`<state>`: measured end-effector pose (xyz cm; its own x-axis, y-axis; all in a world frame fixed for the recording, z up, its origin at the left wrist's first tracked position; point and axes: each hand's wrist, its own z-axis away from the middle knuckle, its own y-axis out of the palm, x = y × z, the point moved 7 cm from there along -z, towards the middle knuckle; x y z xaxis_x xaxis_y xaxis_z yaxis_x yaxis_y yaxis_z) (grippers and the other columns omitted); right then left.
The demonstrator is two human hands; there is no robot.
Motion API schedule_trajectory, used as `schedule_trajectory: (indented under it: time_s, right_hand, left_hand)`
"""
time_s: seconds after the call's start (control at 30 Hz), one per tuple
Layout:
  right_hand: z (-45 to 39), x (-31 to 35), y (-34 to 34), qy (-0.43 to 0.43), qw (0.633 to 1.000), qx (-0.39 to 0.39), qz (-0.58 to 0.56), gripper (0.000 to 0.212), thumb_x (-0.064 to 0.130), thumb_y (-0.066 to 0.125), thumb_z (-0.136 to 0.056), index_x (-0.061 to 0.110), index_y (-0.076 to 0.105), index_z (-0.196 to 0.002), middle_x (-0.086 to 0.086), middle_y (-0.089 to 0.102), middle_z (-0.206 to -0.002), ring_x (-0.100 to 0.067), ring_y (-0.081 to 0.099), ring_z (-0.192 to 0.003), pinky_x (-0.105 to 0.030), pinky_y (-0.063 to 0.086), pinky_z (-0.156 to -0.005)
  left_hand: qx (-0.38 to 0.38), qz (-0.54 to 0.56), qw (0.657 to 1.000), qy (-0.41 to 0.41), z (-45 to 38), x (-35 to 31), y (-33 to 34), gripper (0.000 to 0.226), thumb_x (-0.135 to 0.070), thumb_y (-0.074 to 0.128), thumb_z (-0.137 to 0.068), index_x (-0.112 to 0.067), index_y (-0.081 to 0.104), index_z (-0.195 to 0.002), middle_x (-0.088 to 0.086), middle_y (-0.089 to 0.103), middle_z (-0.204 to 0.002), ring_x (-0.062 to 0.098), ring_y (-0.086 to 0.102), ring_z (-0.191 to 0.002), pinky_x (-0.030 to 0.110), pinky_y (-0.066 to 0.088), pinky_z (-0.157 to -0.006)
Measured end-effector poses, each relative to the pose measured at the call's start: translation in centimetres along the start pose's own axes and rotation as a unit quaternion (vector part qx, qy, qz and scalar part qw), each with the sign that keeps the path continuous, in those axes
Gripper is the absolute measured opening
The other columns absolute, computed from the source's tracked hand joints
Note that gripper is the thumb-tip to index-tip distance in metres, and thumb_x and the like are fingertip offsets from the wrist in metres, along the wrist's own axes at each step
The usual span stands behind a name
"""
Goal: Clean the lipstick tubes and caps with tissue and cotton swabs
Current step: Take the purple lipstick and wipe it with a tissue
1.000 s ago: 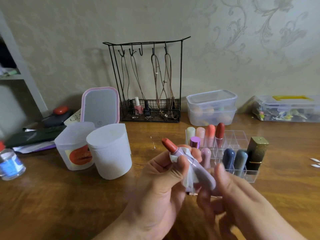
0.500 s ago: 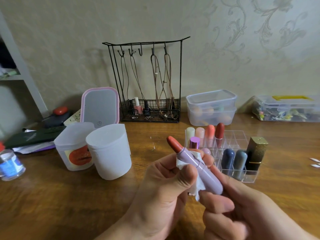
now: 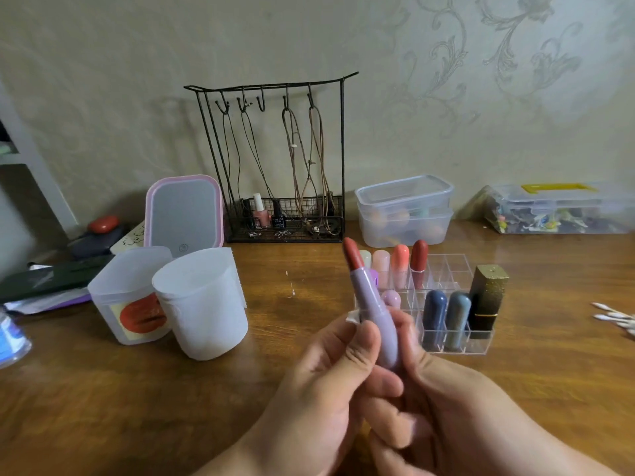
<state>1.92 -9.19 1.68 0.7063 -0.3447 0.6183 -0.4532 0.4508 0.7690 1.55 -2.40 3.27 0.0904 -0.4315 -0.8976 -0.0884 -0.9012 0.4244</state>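
Note:
An open lilac lipstick tube [image 3: 374,310] with a reddish-brown bullet at its top stands nearly upright in front of me. My right hand [image 3: 443,407] grips its lower end. My left hand [image 3: 330,383] curls round the tube's middle, thumb in front, pressing a scrap of white tissue [image 3: 353,317] against it; only a corner of the tissue shows. Behind stands a clear acrylic organizer [image 3: 446,269] with several capped lipsticks and a black and gold lipstick [image 3: 488,300]. Cotton swabs [image 3: 615,319] lie at the far right.
Two white plastic tubs [image 3: 202,304] stand at left, a pink-framed mirror [image 3: 184,213] behind them. A black wire jewellery rack [image 3: 281,159] stands at the wall, with stacked clear boxes [image 3: 405,211] and a clear case [image 3: 563,211] to its right. A small bottle [image 3: 10,338] sits at the left edge.
The lipstick tube has swung from a leftward tilt to nearly upright and risen. My left hand has slid down the tube, so less tissue shows.

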Motion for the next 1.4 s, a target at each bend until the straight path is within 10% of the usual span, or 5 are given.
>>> schedule_trajectory:
  time_s: [0.1,0.23,0.53,0.7,1.4]
  right_hand:
    - [1.3,1.5,-0.5,-0.021,0.944,-0.102,0.313,0.057,0.075,0.056,-0.072,0.019,0.056,-0.058,-0.001,0.041,-0.049,-0.014,0.036,-0.039,-0.023,0.031,-0.042]
    - [3.8,6.8,2.6,-0.178,0.729,-0.122,0.650,0.051,0.067,0.054,-0.073,0.019,0.059,-0.058,0.008,0.036,-0.044,-0.003,0.030,-0.043,-0.017,0.024,-0.044]
    - [10.8,17.6,-3.6,-0.084,0.566,-0.289,0.767,0.015,0.026,0.069,-0.089,0.025,0.069,-0.073,0.008,0.057,-0.044,-0.006,0.048,-0.034,-0.021,0.039,-0.040]
    - [15.8,22.9,-13.1,-0.156,0.405,-0.542,0.720,0.015,0.030,0.069,-0.085,0.037,0.065,-0.073,0.006,0.072,-0.085,-0.022,0.063,-0.079,-0.030,0.050,-0.070]
    - [15.1,22.5,-18.7,-0.038,0.339,-0.574,0.745,0.014,0.022,0.061,-0.086,0.031,0.069,-0.093,-0.003,0.066,-0.099,-0.027,0.052,-0.108,-0.037,0.039,-0.086]
  left_hand:
    - [0.013,0.011,0.999,0.035,-0.1,-0.5,0.2,0.045,-0.048,0.078,-0.071,-0.012,0.072,-0.097,0.016,0.069,-0.100,0.033,0.060,-0.088,0.043,0.050,-0.081]
    - [-0.069,-0.064,0.995,0.041,-0.2,-1.1,-1.4,0.035,-0.047,0.078,-0.069,-0.013,0.076,-0.081,0.013,0.072,-0.086,0.028,0.066,-0.083,0.044,0.052,-0.081]
    - [-0.052,-0.143,0.986,0.063,-0.2,-0.1,0.0,0.057,-0.063,0.082,-0.051,-0.020,0.070,-0.086,0.013,0.062,-0.073,0.023,0.051,-0.047,0.029,0.045,-0.043]
    - [0.001,-0.191,0.981,0.020,-1.0,2.1,4.3,0.048,-0.058,0.077,-0.062,-0.016,0.069,-0.084,0.017,0.065,-0.076,0.029,0.056,-0.051,0.033,0.046,-0.046]
    - [0.042,-0.156,0.979,-0.129,-6.2,9.6,14.4,0.027,-0.029,0.061,-0.091,-0.009,0.060,-0.109,0.013,0.068,-0.086,0.016,0.058,-0.060,0.023,0.046,-0.051]
